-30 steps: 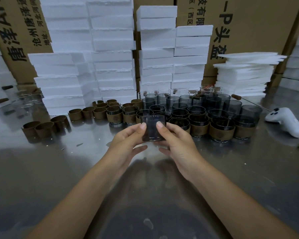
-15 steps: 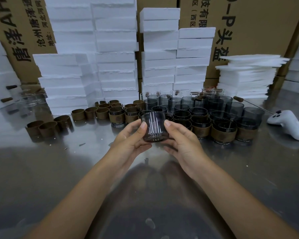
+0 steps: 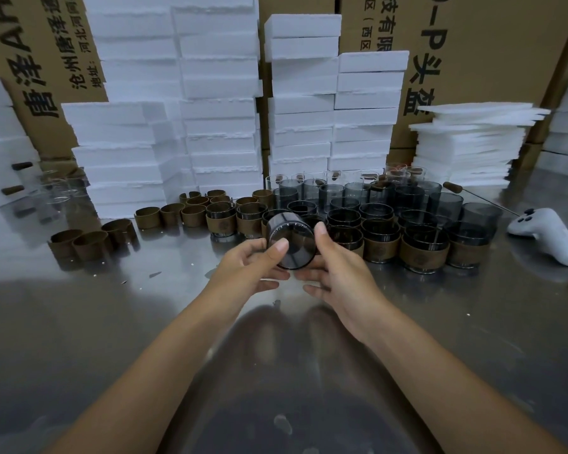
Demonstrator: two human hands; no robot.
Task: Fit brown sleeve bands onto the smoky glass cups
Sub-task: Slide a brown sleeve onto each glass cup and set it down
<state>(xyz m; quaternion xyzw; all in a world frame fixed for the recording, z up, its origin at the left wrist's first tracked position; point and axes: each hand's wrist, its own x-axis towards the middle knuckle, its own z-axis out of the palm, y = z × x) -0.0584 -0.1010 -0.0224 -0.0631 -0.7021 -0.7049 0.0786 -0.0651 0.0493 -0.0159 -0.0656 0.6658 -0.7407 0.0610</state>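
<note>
A smoky glass cup (image 3: 292, 242) with no band is held above the steel table, tipped so one round end faces me. My left hand (image 3: 251, 267) grips its left side with thumb on the front. My right hand (image 3: 333, 270) holds its right side, thumb up along the wall. Loose brown sleeve bands (image 3: 91, 244) lie at the left and in a row (image 3: 191, 214) further back. Banded cups (image 3: 423, 253) stand at the front of a cluster of bare smoky cups (image 3: 381, 194) behind my hands.
Stacks of white foam blocks (image 3: 217, 103) and thin foam sheets (image 3: 469, 149) rise behind the cups, with cardboard boxes (image 3: 473, 44) behind them. A white controller (image 3: 551, 234) lies at the right. A thin wooden-handled rod (image 3: 453, 186) rests near the cups. Clear glasses (image 3: 59, 191) stand far left.
The cup has been turned between both hands, from upright to tipped with a round end toward me. Both hands stayed in about the same place.
</note>
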